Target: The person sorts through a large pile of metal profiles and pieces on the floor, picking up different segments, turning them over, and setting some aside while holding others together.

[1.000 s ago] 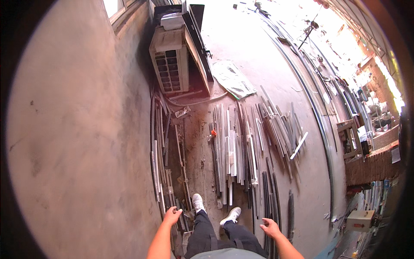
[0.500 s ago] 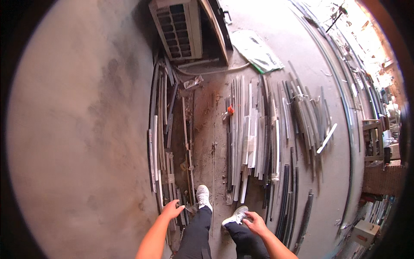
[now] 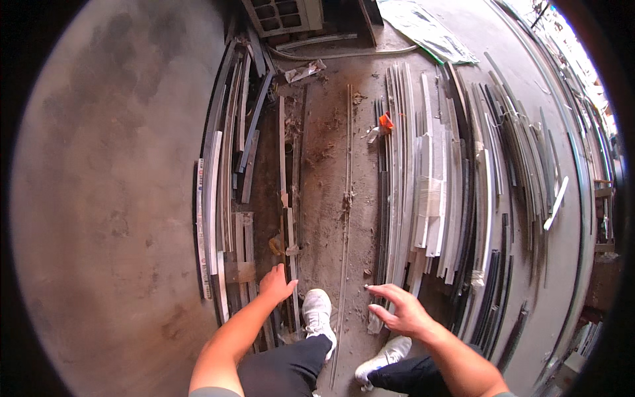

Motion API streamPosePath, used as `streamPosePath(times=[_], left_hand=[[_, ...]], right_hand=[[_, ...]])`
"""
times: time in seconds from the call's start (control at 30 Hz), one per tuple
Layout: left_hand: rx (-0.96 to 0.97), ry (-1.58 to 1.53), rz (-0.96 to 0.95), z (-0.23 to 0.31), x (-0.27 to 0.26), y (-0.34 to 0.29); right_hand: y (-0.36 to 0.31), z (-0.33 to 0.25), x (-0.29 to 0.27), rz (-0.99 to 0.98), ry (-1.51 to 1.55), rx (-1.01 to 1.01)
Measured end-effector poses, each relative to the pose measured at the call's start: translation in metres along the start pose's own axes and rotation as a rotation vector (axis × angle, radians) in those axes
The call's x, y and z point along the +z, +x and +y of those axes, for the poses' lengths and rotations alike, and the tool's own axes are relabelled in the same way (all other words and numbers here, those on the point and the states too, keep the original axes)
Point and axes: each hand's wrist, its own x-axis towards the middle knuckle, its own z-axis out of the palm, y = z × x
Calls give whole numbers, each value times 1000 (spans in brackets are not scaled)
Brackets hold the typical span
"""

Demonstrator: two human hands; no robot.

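My left hand point(image 3: 278, 286) hangs over the left-hand bundle of long strips, its thumb apart from its fingers and nothing seen in it. Just beyond it lies a narrow strip point(image 3: 288, 231) with a yellowish scrap stuck beside it. On the other side of the floor gap, my right hand point(image 3: 400, 311) reaches inward, thumb and forefinger spread, with no object between them. Nearest to it are the near ends of a large stack of pale and grey metal profiles point(image 3: 397, 218), some bound with clear tape. Whether either hand touches a strip I cannot tell.
My white shoes point(image 3: 317, 309) stand between the bundles on a dusty floor point(image 3: 327, 192). A plain wall point(image 3: 106, 218) runs along the left. Ahead are a slatted cabinet point(image 3: 278, 16), a hose point(image 3: 344, 54) and a plastic sheet point(image 3: 426, 30). More profiles point(image 3: 529, 159) lie to the right.
My view has moved forward and lower over the strips. Both hands have come farther forward, and the right hand's thumb and fingers have spread.
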Motion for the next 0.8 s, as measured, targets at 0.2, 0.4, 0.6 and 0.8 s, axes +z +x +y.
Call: streamPosePath(times=[0.2, 0.4, 0.6, 0.8], left_hand=[[-160, -178, 129, -5, 30, 31], [21, -436, 332, -54, 21, 26], [159, -950, 108, -94, -10, 29], [253, -1431, 431, -52, -143, 1]], right_hand=[[27, 44, -30, -99, -145, -50], [39, 52, -41, -66, -128, 70], [48, 30, 0, -310, -88, -144], [72, 33, 10, -289, -114, -155]])
